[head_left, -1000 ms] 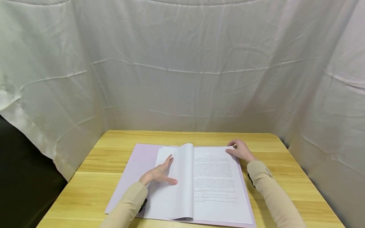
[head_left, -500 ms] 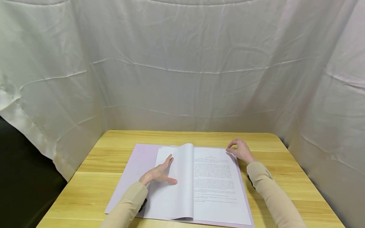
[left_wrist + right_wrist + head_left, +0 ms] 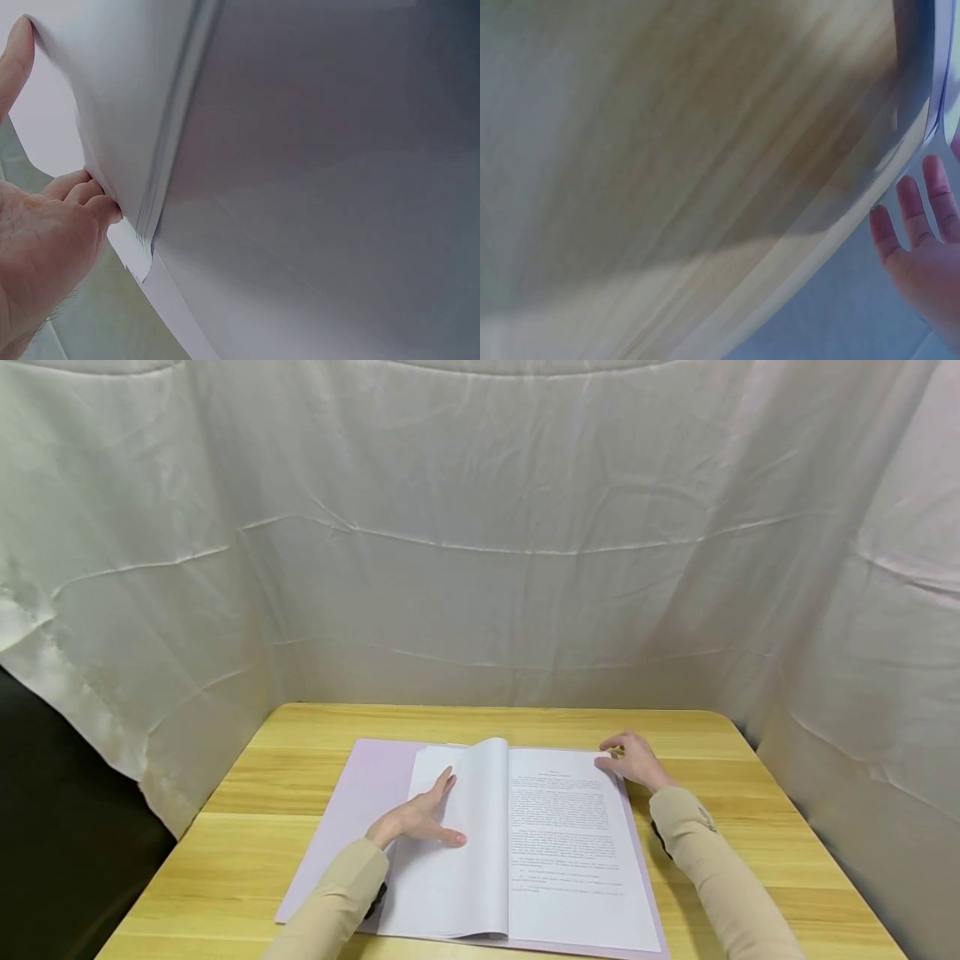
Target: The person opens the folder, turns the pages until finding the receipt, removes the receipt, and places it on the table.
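A white stapled-looking document lies opened on a lavender folder (image 3: pixel 375 781). Its turned sheets (image 3: pixel 442 893) are folded over to the left and bulge along the middle. On the right the printed page (image 3: pixel 570 922) lies face up. My left hand (image 3: pixel 420 818) rests on the turned sheets, fingers and thumb spread; the left wrist view shows its fingers against the paper. At the top right corner of the printed page is my right hand (image 3: pixel 633 762), thumb touching the paper and index finger bent just beyond the edge, with a gap between them.
A light wooden table (image 3: pixel 225 852) with rounded far corners carries everything. Pale grey cloth (image 3: pixel 480 610) hangs behind it and on both sides. A black area (image 3: pixel 67 827) shows below the cloth at the left.
The right page's top corner has dropped slightly and shifted inward. My right index finger met the thumb half a second ago and now stands apart from it. My left hand has stayed still.
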`<state>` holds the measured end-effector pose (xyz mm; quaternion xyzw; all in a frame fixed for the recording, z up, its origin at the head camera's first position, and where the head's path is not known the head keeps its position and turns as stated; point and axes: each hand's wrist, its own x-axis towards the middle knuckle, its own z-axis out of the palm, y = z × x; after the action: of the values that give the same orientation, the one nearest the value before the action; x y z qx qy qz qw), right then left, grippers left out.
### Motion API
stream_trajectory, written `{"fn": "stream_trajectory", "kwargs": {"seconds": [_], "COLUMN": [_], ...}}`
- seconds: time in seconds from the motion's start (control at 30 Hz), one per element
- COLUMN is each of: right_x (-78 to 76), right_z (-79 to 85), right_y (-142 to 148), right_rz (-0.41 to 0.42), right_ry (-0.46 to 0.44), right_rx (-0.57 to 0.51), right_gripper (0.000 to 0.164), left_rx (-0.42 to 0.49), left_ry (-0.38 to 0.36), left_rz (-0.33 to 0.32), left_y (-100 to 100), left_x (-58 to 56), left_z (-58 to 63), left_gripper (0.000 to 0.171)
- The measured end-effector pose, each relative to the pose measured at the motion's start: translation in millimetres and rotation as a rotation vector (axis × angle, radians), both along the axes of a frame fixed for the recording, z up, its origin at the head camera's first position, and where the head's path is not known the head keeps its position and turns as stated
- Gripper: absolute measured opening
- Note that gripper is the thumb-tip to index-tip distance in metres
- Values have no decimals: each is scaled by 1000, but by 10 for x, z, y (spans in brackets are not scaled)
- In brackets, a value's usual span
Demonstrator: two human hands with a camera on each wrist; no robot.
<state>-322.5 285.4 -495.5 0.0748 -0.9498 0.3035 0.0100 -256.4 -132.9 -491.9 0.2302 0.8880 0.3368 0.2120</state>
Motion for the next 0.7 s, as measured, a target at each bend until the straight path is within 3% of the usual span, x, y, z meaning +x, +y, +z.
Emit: {"fn": "stream_trajectory", "kwargs": {"seconds": [0.37,0.6,0.7], "right_x": [10,9,21], "right_z": [11,19,26], "right_y": [-12,-24,-36], "right_rz": [-34,-58,-71], "right_ry": [-9,11,31], "right_rx": [-53,-65,-73], "right_gripper": [29,32,24], "left_rx": [-15,-20,-23], "left_ry": [7,16,19], "left_rz": [-1,-2,-5], "left_y": [1,-5,-6], "left_x": [1,-5,-4], "left_z": [5,-2,-1], "left_gripper": [125,125,126]}}
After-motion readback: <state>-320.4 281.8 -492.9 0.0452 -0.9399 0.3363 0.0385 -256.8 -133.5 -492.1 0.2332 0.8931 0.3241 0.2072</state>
